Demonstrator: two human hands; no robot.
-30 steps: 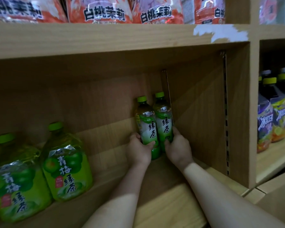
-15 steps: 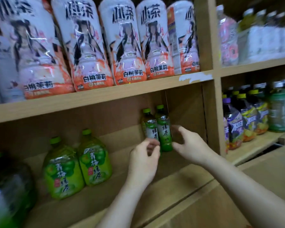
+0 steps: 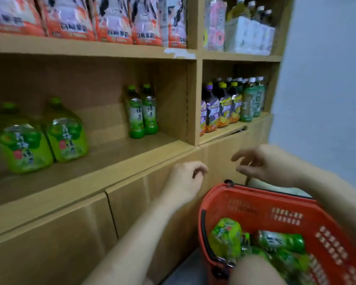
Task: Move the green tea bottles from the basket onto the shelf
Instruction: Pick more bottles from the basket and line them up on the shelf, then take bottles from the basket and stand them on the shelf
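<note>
Two slim green tea bottles stand upright side by side at the back right of the wooden shelf. A red basket sits low at the right with several green tea bottles lying inside. My left hand hovers in front of the cabinet below the shelf, fingers loosely curled, holding nothing. My right hand hangs above the basket's far rim, fingers spread and empty.
Two large green plum tea jugs stand at the shelf's left. Peach jasmine packs fill the shelf above. The right bay holds purple, yellow and green bottles. A pale wall lies to the right. Closed cabinet fronts run below.
Both hands let go of the two slim bottles, which stay on the shelf, and drew back and down toward the basket. The view swung down and right, bringing the basket in.
</note>
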